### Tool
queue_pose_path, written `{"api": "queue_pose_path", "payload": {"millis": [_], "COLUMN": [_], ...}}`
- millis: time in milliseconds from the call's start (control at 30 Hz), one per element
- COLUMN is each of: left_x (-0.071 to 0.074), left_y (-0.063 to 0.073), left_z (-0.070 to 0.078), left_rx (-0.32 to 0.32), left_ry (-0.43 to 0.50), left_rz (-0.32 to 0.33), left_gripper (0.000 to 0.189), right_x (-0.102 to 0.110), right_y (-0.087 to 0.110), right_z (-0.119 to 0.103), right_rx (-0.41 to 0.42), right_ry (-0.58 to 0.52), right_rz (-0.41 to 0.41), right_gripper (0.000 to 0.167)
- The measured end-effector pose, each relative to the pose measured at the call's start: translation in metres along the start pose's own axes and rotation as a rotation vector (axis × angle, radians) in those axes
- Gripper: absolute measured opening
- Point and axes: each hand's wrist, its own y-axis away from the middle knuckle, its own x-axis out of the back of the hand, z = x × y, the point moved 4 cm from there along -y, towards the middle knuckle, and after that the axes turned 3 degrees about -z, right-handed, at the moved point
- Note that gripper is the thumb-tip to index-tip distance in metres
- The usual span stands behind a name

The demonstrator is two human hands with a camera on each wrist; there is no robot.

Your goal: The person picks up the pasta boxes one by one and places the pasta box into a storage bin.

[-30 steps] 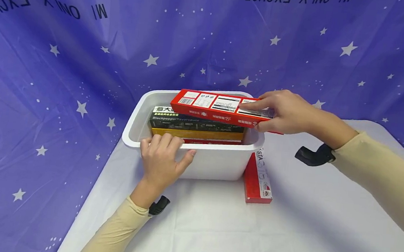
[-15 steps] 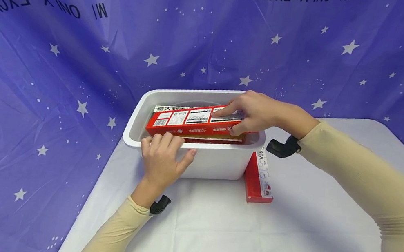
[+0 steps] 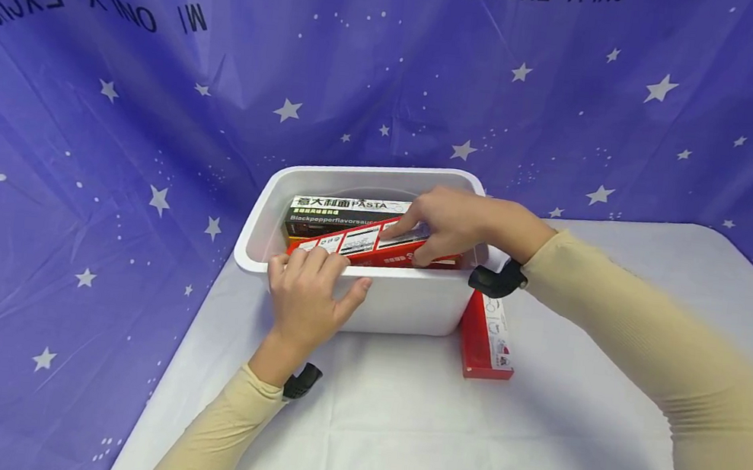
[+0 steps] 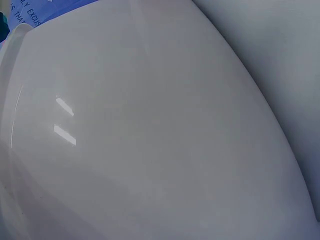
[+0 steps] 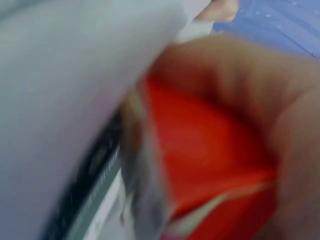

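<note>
My right hand (image 3: pixel 450 223) grips a red pasta box (image 3: pixel 358 241) by its right end, fingers on top and thumb on the near side. The box is tilted, its left end lower, inside a white plastic bin (image 3: pixel 404 303). In the right wrist view the red box (image 5: pixel 205 145) fills the space between thumb and fingers, blurred. Behind it in the bin lies a black pasta box (image 3: pixel 323 218) labelled black pepper sauce. My left hand (image 3: pixel 308 293) holds the bin's near rim, fingers hooked over it. The left wrist view shows just the bin's glossy wall (image 4: pixel 150 115).
Another red pasta box (image 3: pixel 485 342) lies on the white tablecloth (image 3: pixel 397 429), against the bin's right side. Below the held box, more boxes in the bin are mostly hidden. A purple star-patterned curtain (image 3: pixel 395 61) hangs behind and to the left.
My right hand has carried the red box left and down, from above the bin's right side into it, tilting it toward the near wall. My left hand has stayed on the rim.
</note>
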Motion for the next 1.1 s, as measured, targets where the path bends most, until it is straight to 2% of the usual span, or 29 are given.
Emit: {"api": "queue_pose_path", "payload": {"millis": [133, 200, 333, 500, 833, 1100], "left_x": [0.000, 0.000, -0.001, -0.001, -0.001, -0.002], "left_y": [0.000, 0.000, 0.000, 0.000, 0.001, 0.001], "left_z": [0.000, 0.001, 0.001, 0.001, 0.000, 0.002], "left_rx": [-0.005, -0.007, -0.006, -0.004, -0.005, -0.008], "left_ry": [-0.004, -0.006, -0.010, -0.007, -0.001, 0.010], "left_rz": [0.004, 0.005, 0.009, 0.009, 0.011, 0.028], "left_gripper": [0.061, 0.061, 0.061, 0.061, 0.062, 0.061], "right_x": [-0.006, -0.009, -0.014, -0.021, -0.046, -0.051], "right_y": [-0.008, -0.011, -0.015, -0.018, -0.016, -0.014], "right_z": [0.001, 0.001, 0.000, 0.003, 0.020, 0.024], "right_rx": [-0.054, -0.055, -0.031, -0.051, -0.020, -0.026], "right_ry": [0.002, -0.005, -0.011, -0.028, -0.139, -0.143], "right_rz": [-0.062, -0.079, -0.086, -0.095, -0.043, -0.015], "right_gripper": [0.059, 0.059, 0.056, 0.054, 0.054, 0.056]}}
